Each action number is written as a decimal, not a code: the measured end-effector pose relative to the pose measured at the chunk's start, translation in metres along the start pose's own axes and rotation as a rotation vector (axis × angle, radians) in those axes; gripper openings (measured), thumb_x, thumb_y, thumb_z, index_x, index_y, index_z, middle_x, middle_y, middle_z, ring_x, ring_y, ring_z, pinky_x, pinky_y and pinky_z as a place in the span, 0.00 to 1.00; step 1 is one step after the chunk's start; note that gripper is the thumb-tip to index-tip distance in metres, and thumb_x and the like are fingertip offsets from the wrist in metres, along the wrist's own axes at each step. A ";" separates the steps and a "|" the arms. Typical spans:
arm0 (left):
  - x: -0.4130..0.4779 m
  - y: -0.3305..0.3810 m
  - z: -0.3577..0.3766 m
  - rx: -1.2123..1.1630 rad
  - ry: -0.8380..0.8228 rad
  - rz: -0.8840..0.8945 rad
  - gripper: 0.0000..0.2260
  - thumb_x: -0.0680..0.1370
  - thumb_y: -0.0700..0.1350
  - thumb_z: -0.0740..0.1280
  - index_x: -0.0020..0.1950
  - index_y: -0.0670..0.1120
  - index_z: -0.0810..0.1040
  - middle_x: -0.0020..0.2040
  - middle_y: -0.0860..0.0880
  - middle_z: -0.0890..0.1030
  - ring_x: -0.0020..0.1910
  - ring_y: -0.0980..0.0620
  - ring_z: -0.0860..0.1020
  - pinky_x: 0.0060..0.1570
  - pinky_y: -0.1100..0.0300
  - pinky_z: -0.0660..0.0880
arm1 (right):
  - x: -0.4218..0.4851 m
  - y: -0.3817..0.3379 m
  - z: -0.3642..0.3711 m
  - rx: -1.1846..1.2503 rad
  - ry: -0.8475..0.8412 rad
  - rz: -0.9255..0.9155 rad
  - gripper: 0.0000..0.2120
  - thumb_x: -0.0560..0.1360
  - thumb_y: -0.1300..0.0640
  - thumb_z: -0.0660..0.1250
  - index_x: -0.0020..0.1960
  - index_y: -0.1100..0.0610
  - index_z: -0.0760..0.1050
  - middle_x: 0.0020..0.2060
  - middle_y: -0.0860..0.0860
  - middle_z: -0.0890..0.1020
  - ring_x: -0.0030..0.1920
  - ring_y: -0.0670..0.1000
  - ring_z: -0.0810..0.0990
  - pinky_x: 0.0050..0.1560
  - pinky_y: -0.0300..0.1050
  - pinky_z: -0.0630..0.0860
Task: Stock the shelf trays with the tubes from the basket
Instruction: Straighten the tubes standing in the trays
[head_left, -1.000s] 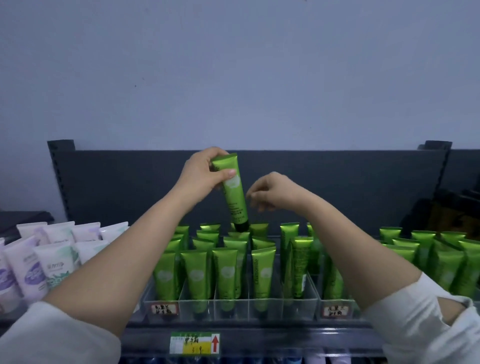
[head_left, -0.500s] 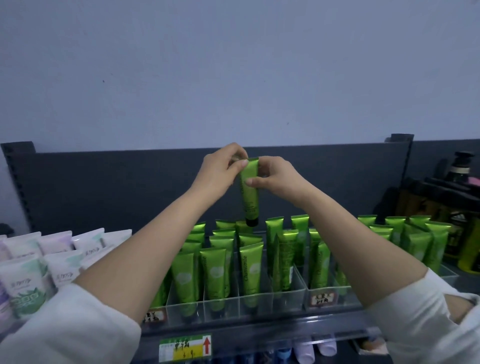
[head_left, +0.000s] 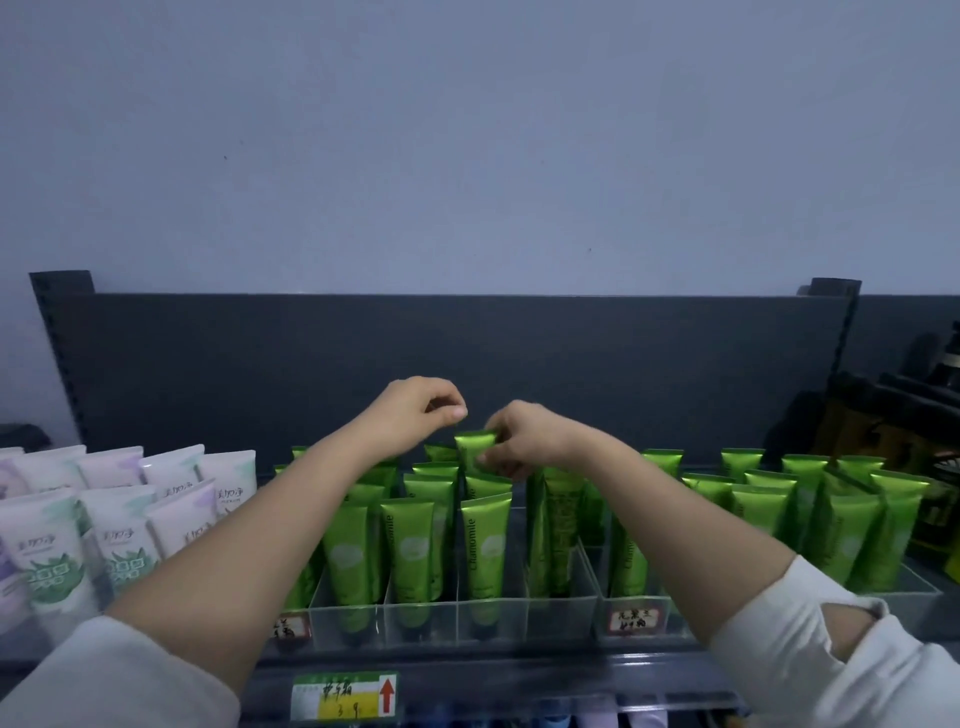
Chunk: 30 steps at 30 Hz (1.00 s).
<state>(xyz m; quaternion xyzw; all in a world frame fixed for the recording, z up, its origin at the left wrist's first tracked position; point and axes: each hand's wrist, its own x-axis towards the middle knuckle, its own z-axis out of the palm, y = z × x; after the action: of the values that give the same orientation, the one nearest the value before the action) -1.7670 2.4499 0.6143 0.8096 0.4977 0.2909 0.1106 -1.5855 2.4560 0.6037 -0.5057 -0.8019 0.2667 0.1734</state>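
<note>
this is looking like a shop: a shelf (head_left: 519, 670) is carrying clear trays (head_left: 561, 610) packed with rows of identical green tubes (head_left: 410, 551), pale tubes (head_left: 124, 540) are standing alongside, handwritten tags (head_left: 634, 619) are sitting on the tray fronts, and a price label (head_left: 343, 696) with a red arrow is hanging on the shelf edge.

**Tube and tray status**

The held tube (head_left: 474, 446) is glossy green and upright with its crimped end up. The right hand (head_left: 524, 441) pinches it near the top, and its lower part is hidden behind a row. The stocked tubes (head_left: 413, 551) are the same green and stand cap down in front-to-back rows. The tray (head_left: 561, 608) is clear and divided into lanes. A second tray (head_left: 906, 584), to its right, also holds green tubes.
</note>
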 end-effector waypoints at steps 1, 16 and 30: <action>-0.001 -0.002 0.000 0.011 -0.009 -0.011 0.05 0.78 0.46 0.65 0.49 0.49 0.80 0.43 0.56 0.79 0.47 0.56 0.77 0.47 0.64 0.69 | 0.001 0.002 0.002 -0.088 -0.035 0.002 0.03 0.76 0.60 0.67 0.45 0.58 0.78 0.33 0.50 0.79 0.33 0.47 0.79 0.35 0.38 0.77; 0.002 -0.007 0.003 0.118 -0.074 -0.063 0.06 0.77 0.44 0.66 0.53 0.47 0.80 0.49 0.52 0.80 0.50 0.55 0.76 0.50 0.64 0.68 | 0.006 -0.011 -0.025 -0.298 -0.222 0.014 0.09 0.74 0.61 0.69 0.55 0.59 0.79 0.40 0.54 0.84 0.35 0.47 0.83 0.38 0.38 0.81; 0.013 -0.022 0.014 0.476 -0.231 -0.109 0.08 0.76 0.50 0.68 0.54 0.52 0.80 0.51 0.53 0.82 0.49 0.51 0.80 0.46 0.58 0.71 | 0.037 0.001 -0.004 -0.587 0.003 -0.082 0.10 0.74 0.53 0.68 0.55 0.51 0.80 0.50 0.50 0.81 0.52 0.53 0.78 0.45 0.45 0.73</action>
<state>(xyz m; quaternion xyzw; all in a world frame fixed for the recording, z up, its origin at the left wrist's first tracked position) -1.7702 2.4732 0.5974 0.8126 0.5791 0.0650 -0.0114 -1.5987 2.4910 0.6066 -0.5017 -0.8643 0.0155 0.0319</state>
